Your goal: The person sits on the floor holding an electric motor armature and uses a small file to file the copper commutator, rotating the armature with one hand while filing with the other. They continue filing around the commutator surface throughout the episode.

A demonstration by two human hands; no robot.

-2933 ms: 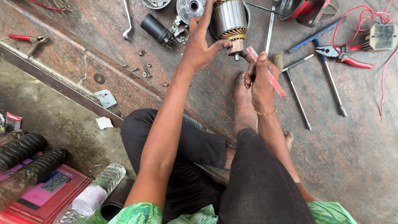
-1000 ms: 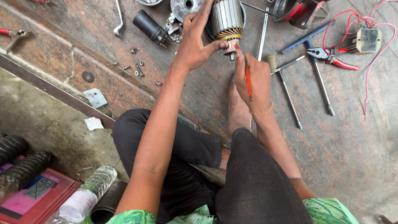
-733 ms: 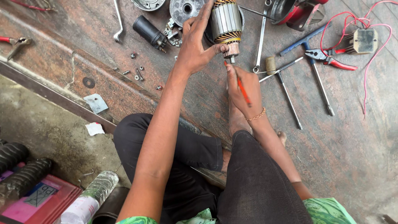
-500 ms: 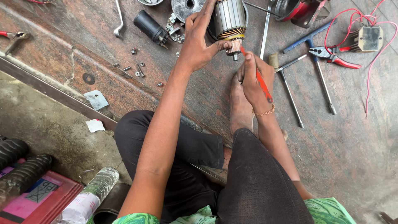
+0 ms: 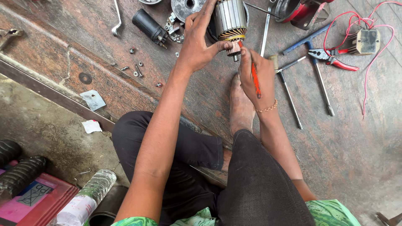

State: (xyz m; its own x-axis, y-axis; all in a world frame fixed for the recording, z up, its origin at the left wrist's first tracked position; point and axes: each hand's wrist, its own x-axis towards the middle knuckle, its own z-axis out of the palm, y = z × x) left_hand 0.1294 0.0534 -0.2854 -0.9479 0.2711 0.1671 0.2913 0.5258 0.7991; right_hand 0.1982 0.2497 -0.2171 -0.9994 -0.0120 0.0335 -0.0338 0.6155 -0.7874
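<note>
1. Head view, top centre of frame: motor armature (image 5: 229, 19) stands on end on the stone floor (image 5: 356, 138), laminated steel body above, copper commutator band and short shaft stub at its lower end.
2. Left hand (image 5: 200, 39) is closed around the armature's lower part, thumb pressed under the copper band. Judgement: that thumb is what keeps the piece from rolling; it should stay planted.
3. Right hand (image 5: 256, 73) is pinched shut on an orange-handled tool (image 5: 253, 77), its tip up against the commutator end. Tip shape too small to tell.
4. Judgement: work in short, light strokes along the copper; a slip would jab the left thumb just beside the tip.
5. Bare foot (image 5: 242, 104) rests directly below both hands.
6. Right of frame: red-handled pliers (image 5: 333, 58), long T-handled drivers (image 5: 320, 79), small box with red wires (image 5: 368, 41).
7. Upper left: black cylinder (image 5: 148, 26), loose screws (image 5: 136, 69).
</note>
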